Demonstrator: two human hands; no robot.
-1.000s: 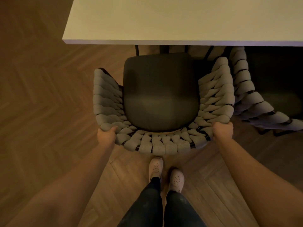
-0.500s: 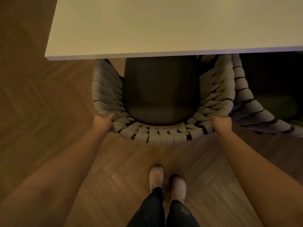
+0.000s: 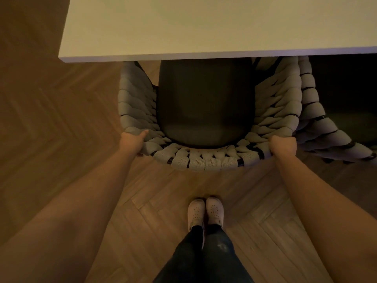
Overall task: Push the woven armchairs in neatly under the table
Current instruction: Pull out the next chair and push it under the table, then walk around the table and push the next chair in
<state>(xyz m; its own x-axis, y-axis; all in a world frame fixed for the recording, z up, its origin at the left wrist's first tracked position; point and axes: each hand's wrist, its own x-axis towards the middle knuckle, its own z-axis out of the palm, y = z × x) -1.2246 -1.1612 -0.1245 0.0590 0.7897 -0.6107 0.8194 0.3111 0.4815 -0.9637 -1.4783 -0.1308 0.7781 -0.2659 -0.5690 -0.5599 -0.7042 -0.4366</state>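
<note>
Curled round the back rim of the woven armchair [image 3: 206,160] at both rear corners: on the left hand [image 3: 132,140], thumb laid along the top of the weave, other fingers tucked out of sight beneath; on the right hand [image 3: 283,146], knuckles folded over the rim, fingertips hidden too. Best done by pushing evenly with both arms, straight toward the far side, keeping the backrest parallel to the edge of the table [image 3: 183,56]. Worth easing off on the right, where the armrest touches or nearly touches the second armchair [image 3: 322,129]; cannot tell which. Probably close to home: far part of the dark seat cushion [image 3: 204,103] under the tabletop, near part and curved back showing, directly between the hands.
</note>
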